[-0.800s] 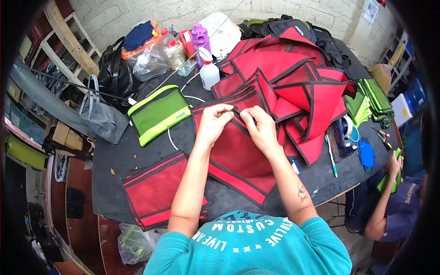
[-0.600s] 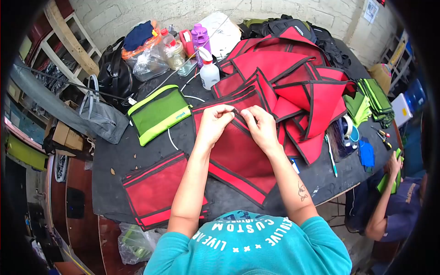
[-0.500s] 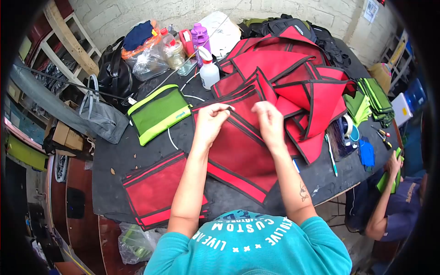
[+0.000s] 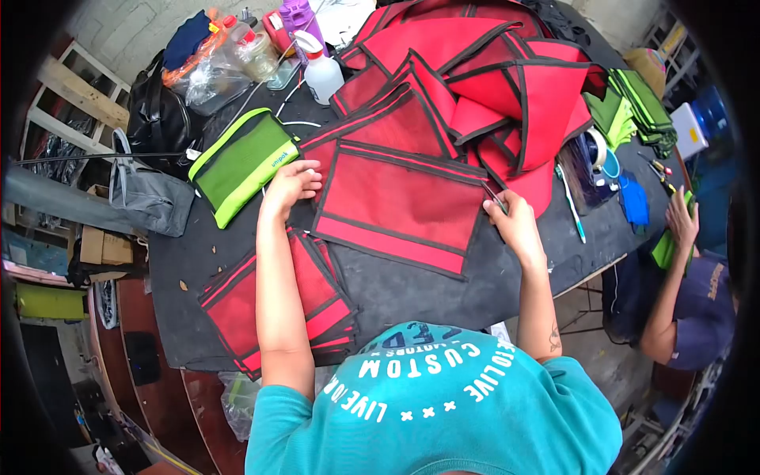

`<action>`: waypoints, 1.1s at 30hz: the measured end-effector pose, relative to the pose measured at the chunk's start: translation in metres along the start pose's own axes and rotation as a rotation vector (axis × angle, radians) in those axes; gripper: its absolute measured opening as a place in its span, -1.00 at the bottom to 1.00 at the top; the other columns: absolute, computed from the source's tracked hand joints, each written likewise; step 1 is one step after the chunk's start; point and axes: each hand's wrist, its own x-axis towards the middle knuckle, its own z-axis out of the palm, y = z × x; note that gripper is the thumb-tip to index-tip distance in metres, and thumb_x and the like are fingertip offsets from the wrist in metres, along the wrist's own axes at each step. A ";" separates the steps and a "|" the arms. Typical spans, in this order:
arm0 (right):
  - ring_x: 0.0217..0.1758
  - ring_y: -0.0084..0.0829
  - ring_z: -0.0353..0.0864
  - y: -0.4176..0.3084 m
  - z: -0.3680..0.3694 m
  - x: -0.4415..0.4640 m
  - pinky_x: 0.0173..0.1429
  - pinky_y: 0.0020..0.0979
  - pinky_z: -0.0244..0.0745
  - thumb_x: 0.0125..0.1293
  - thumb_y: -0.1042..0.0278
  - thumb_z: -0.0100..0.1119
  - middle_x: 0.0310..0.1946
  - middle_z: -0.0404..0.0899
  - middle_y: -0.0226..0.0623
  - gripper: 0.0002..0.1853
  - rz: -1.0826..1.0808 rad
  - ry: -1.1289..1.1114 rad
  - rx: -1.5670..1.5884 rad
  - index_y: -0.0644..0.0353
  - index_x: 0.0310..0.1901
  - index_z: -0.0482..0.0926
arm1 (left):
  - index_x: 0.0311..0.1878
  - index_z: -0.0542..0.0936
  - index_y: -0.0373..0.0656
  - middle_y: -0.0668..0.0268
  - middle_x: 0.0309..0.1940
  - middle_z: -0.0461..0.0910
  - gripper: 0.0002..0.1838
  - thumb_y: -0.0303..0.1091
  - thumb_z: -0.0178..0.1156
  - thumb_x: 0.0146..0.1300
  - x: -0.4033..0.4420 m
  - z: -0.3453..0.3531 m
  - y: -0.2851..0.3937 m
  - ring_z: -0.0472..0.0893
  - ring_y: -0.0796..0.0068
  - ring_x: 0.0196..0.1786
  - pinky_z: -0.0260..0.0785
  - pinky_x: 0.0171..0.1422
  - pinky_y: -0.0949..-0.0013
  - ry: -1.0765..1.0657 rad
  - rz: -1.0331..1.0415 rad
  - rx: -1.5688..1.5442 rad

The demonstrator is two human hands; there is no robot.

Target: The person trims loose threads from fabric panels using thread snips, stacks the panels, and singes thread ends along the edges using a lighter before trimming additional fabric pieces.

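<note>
A red mesh panel with dark binding and a solid red strip lies spread on the table between my two hands. My left hand is beside its left edge, fingers loosely bent and apart, holding nothing. At its upper right corner, my right hand grips a small, dark, pointed tool like thread snips, its tip close to the binding. More red mesh panels lie stacked at the lower left, partly under my left forearm. Behind the spread panel is a large heap of red bound pieces.
A green pouch lies left of the panels. Behind it stand a white spray bottle and a purple bottle. A pen, tape rolls and folded green pieces are rightward. Another person sits at the right, holding something green.
My hands have moved apart and lower. The panel between them now lies more level, apart from the heap. The small pointed tool now shows in my right hand. The view has shifted.
</note>
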 end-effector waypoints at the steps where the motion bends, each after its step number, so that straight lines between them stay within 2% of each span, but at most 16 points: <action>1: -0.60 -0.68 0.35 0.004 0.002 -0.002 -0.48 -0.52 0.23 0.18 0.32 0.28 -0.59 0.46 -0.59 -0.84 0.041 -0.005 0.069 0.20 -0.31 0.54 | 0.17 0.46 -0.24 0.28 -0.23 0.59 -0.57 -0.37 0.14 0.23 0.000 0.003 0.000 0.58 0.48 -0.26 0.43 -0.10 0.41 -0.001 -0.003 0.002; 2: -0.60 -0.68 0.35 0.004 0.004 -0.004 -0.48 -0.52 0.23 0.18 0.32 0.28 -0.59 0.46 -0.59 -0.84 0.042 -0.005 0.070 0.20 -0.31 0.54 | 0.16 0.46 -0.26 0.28 -0.24 0.59 -0.57 -0.38 0.15 0.21 0.001 0.009 0.000 0.58 0.48 -0.27 0.43 -0.13 0.41 0.017 -0.011 0.076; 4: -0.59 -0.68 0.38 -0.005 0.008 -0.008 -0.47 -0.54 0.25 0.15 0.38 0.31 -0.57 0.50 -0.59 -0.84 0.098 -0.132 0.306 0.21 -0.30 0.54 | 0.13 0.47 -0.28 0.28 -0.27 0.58 -0.57 -0.41 0.18 0.18 0.002 0.020 0.001 0.58 0.49 -0.30 0.44 -0.18 0.43 0.053 -0.024 0.222; 9: -0.46 -0.66 0.46 -0.038 0.003 -0.007 -0.38 -0.58 0.34 0.14 0.55 0.27 -0.49 0.52 -0.55 -0.83 0.008 -0.273 0.646 0.21 -0.22 0.54 | 0.06 0.49 -0.30 0.28 -0.30 0.58 -0.63 -0.47 0.20 0.16 -0.011 0.019 0.018 0.57 0.54 -0.30 0.43 -0.27 0.47 -0.002 0.000 0.261; 10: -0.46 -0.66 0.46 -0.044 0.004 -0.005 -0.38 -0.58 0.34 0.14 0.55 0.27 -0.49 0.52 -0.55 -0.83 -0.003 -0.275 0.649 0.21 -0.22 0.54 | 0.03 0.50 -0.30 0.29 -0.32 0.58 -0.66 -0.50 0.19 0.15 -0.019 0.010 0.023 0.58 0.54 -0.30 0.43 -0.28 0.48 0.068 0.098 0.189; 11: -0.48 -0.68 0.45 -0.049 0.005 -0.003 -0.41 -0.60 0.32 0.10 0.59 0.26 -0.47 0.53 -0.52 -0.83 -0.191 -0.099 0.706 0.23 -0.25 0.55 | 0.00 0.51 -0.31 0.29 -0.34 0.58 -0.68 -0.53 0.19 0.15 -0.033 0.006 0.035 0.58 0.54 -0.29 0.42 -0.28 0.48 0.134 0.196 0.113; 13: -0.51 -0.72 0.42 -0.056 0.004 0.001 -0.46 -0.64 0.26 0.02 0.69 0.25 -0.44 0.54 -0.47 -0.81 -0.565 0.262 0.794 0.27 -0.29 0.57 | -0.09 0.55 -0.29 0.29 -0.30 0.57 -0.76 -0.57 0.18 0.14 -0.062 -0.007 0.053 0.58 0.50 -0.22 0.41 -0.14 0.50 0.172 0.459 -0.174; 14: -0.51 -0.72 0.42 -0.058 0.001 0.004 -0.46 -0.64 0.26 0.02 0.69 0.25 -0.44 0.54 -0.47 -0.81 -0.575 0.260 0.792 0.27 -0.29 0.57 | -0.09 0.55 -0.29 0.29 -0.30 0.57 -0.76 -0.57 0.18 0.14 -0.072 -0.015 0.054 0.58 0.50 -0.22 0.41 -0.14 0.50 0.176 0.467 -0.179; 16: -0.41 -0.58 0.53 -0.060 -0.002 0.012 -0.37 -0.57 0.38 -0.05 0.75 0.23 -0.37 0.57 -0.38 -0.78 -0.844 0.268 0.507 0.28 -0.33 0.58 | -0.19 0.62 -0.27 0.24 -0.23 0.57 -0.79 -0.67 0.13 0.09 -0.087 -0.029 0.052 0.57 0.45 -0.10 0.37 0.04 0.47 0.167 0.860 -0.133; 17: -0.36 -0.52 0.59 -0.061 -0.002 0.015 -0.33 -0.53 0.44 -0.09 0.77 0.22 -0.33 0.58 -0.34 -0.76 -0.968 0.271 0.360 0.29 -0.34 0.59 | -0.19 0.62 -0.27 0.24 -0.23 0.57 -0.79 -0.67 0.13 0.09 -0.090 -0.029 0.047 0.57 0.45 -0.10 0.37 0.04 0.47 0.173 0.865 -0.131; 18: -0.36 -0.52 0.59 -0.057 0.004 0.016 -0.33 -0.53 0.44 -0.09 0.77 0.22 -0.33 0.58 -0.34 -0.76 -0.972 0.267 0.363 0.29 -0.34 0.59 | -0.23 0.63 -0.27 0.23 -0.19 0.57 -0.78 -0.70 0.11 0.07 -0.089 -0.029 0.035 0.56 0.45 -0.08 0.35 0.07 0.46 0.191 0.816 -0.072; 20: -0.21 -0.32 0.64 -0.040 0.024 0.017 -0.16 -0.43 0.53 -0.13 0.79 0.19 -0.28 0.59 -0.24 -0.77 -0.848 0.084 0.204 0.32 -0.37 0.59 | -0.30 0.66 -0.28 0.20 -0.11 0.56 -0.75 -0.76 0.07 0.03 -0.084 -0.031 0.012 0.54 0.45 -0.03 0.33 0.14 0.42 0.228 0.718 0.044; 21: -0.21 -0.32 0.64 -0.033 0.031 0.018 -0.16 -0.43 0.53 -0.13 0.79 0.19 -0.28 0.59 -0.24 -0.77 -0.854 0.081 0.207 0.32 -0.37 0.59 | -0.30 0.66 -0.28 0.20 -0.11 0.56 -0.75 -0.76 0.07 0.03 -0.082 -0.032 0.002 0.54 0.45 -0.03 0.33 0.14 0.42 0.234 0.721 0.046; 24: -0.14 -0.31 0.62 -0.011 0.048 0.014 -0.10 -0.41 0.53 -0.14 0.82 0.18 -0.25 0.59 -0.22 -0.75 -0.715 -0.106 -0.009 0.35 -0.37 0.60 | -0.31 0.68 -0.28 0.16 -0.01 0.55 -0.70 -0.80 0.05 -0.04 -0.079 -0.031 -0.018 0.51 0.37 0.11 0.29 0.25 0.35 0.127 0.451 -0.013; 28: -0.15 -0.34 0.63 0.003 0.056 0.011 -0.09 -0.41 0.54 -0.16 0.88 0.09 -0.25 0.59 -0.22 -0.72 -0.615 -0.150 0.227 0.37 -0.38 0.60 | -0.34 0.68 -0.28 0.09 0.08 0.52 -0.68 -0.82 0.03 -0.07 -0.082 -0.035 -0.016 0.48 0.34 0.18 0.28 0.27 0.31 0.083 0.491 -0.006; 33: -0.18 -0.36 0.64 0.012 0.051 0.006 -0.12 -0.45 0.51 -0.12 0.84 0.14 -0.26 0.59 -0.25 -0.77 -0.537 -0.190 0.324 0.38 -0.38 0.58 | -0.36 0.68 -0.30 0.03 0.15 0.48 -0.68 -0.83 0.01 -0.09 -0.086 -0.027 -0.012 0.43 0.27 0.26 0.27 0.32 0.23 0.102 0.558 0.054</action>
